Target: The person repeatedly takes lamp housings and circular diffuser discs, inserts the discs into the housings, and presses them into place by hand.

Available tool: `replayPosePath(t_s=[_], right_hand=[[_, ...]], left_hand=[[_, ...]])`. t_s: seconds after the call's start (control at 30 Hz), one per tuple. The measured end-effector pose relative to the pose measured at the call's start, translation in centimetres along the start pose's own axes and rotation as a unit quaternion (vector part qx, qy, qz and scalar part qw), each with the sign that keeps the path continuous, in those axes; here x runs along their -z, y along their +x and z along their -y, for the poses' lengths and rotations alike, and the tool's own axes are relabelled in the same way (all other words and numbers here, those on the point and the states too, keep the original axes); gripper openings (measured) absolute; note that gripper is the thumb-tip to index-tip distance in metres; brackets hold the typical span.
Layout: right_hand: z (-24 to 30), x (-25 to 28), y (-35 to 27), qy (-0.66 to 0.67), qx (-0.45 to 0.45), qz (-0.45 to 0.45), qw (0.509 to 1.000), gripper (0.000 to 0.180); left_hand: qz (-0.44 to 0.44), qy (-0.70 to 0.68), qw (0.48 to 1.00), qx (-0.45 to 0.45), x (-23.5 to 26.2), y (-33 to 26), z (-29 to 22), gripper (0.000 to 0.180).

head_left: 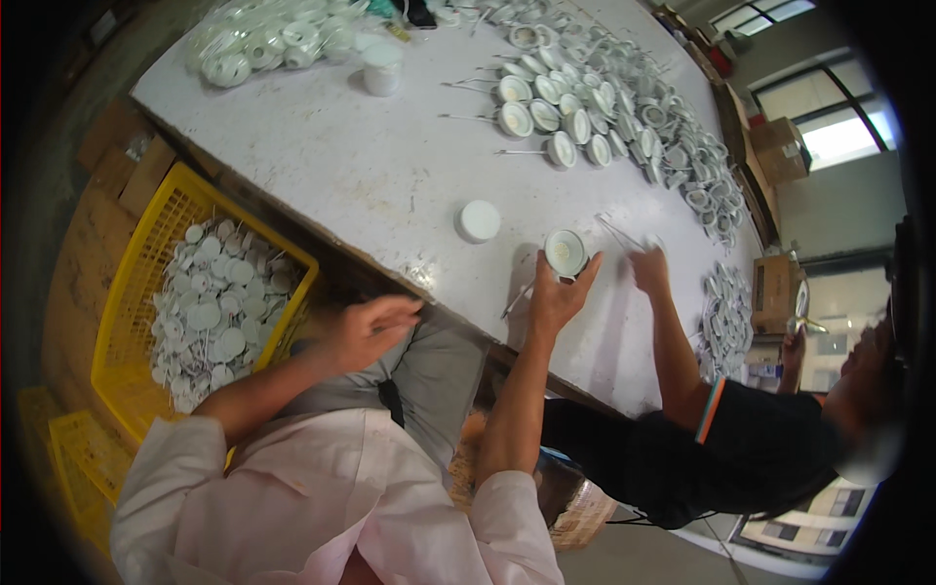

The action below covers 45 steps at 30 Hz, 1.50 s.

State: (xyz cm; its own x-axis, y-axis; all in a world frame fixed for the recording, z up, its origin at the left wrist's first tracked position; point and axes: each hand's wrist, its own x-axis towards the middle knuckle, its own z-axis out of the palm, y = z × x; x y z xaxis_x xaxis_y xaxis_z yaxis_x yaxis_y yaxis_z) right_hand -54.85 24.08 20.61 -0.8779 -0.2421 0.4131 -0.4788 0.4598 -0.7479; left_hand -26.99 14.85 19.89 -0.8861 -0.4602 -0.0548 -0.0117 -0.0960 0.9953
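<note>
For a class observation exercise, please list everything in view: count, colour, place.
Table: one, whitish, centre
Held fitting: one, white, above the table
Round cap: one, white, left of that
Other fittings: many, pale, table's far and right sides
Cylinder: one, white, table's far left
Bagged pieces: many, white, left of it
Large basket: one, yellow, person's left
Discs: many, white, inside it
Boxes: several, brown, right background
Co-worker: one, dark top, right
Left hand: one, bare, above lap
Right hand: one, bare, holding fitting
</note>
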Motion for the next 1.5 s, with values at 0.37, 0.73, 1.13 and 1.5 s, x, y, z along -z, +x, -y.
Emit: replayPosePath(t_s=[0.37, 0.73, 1.13, 1.5], right_hand=[[7.2, 1.9, -9.5, 0.173, 0.064, 0.282, 0.942, 0.093], [6.7, 0.1, -3.4, 0.099, -0.052, 0.250, 0.962, 0.047], [2.6, -5.0, 0.4, 0.077, -0.102, 0.224, 0.966, 0.033], [2.4, -1.1, -1.9, 0.439, -0.324, 0.228, 0.806, 0.014]], left_hand=[[0.080, -0.137, 0.986, -0.048, -0.7, 7.0, -2.5, 0.081], [0.005, -0.207, 0.978, -0.025, 3.1, 2.4, -1.4, 0.082], [0.019, -0.207, 0.978, 0.023, 2.2, 1.0, -0.7, 0.083], [0.033, -0.208, 0.978, 0.003, 1.4, 2.4, -0.5, 0.085]])
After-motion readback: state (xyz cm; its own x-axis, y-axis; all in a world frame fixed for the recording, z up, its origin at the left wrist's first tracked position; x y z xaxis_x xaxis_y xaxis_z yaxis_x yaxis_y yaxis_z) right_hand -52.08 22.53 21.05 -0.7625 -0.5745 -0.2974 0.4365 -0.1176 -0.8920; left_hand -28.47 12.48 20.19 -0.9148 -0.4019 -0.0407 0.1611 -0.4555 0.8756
